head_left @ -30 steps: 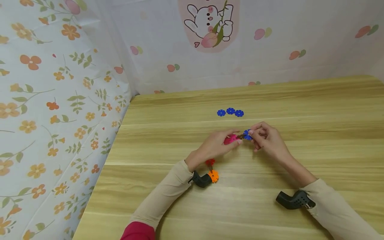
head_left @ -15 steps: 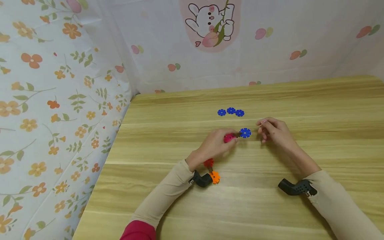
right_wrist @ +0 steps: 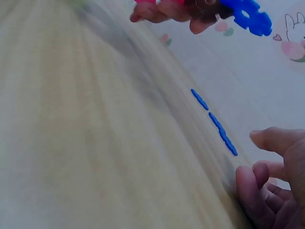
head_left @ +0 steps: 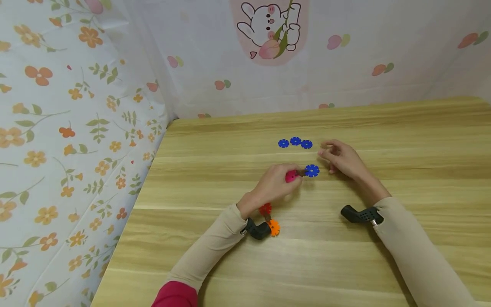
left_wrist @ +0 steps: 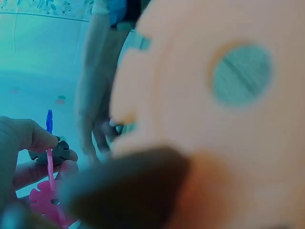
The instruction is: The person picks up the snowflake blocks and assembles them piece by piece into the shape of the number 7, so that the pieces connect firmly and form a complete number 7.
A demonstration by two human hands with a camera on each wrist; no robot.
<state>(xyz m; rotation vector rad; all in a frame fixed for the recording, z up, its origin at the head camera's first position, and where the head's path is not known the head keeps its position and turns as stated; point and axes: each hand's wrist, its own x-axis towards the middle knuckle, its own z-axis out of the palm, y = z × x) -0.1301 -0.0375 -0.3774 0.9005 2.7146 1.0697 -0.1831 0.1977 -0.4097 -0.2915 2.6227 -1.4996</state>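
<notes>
My left hand (head_left: 273, 183) pinches a chain of notched snowflake discs. In it a pink disc (head_left: 290, 176) joins a brown disc (head_left: 301, 172), and a blue disc (head_left: 312, 171) sticks out at the right end. The left wrist view shows thumb and fingers around the brown disc (left_wrist: 56, 153), with pink discs (left_wrist: 44, 198) below. My right hand (head_left: 342, 158) holds nothing, fingers loosely bent, right of three loose blue discs (head_left: 296, 141) on the table. Seen from the right wrist, the thumb stands apart from the fingers (right_wrist: 274, 171).
Under the left wrist show a red disc (head_left: 265, 208), a brown disc and an orange disc (head_left: 274, 228); the orange one (left_wrist: 181, 95) looms blurred in the left wrist view. Black camera mounts (head_left: 360, 214) sit on both sleeves. A printed cloth (head_left: 199, 64) hangs behind the wooden table (head_left: 402, 170).
My right hand has let go of the blue disc on the chain, drawn off to the right, then moved up toward the loose blue discs. The left hand keeps its hold, almost still.
</notes>
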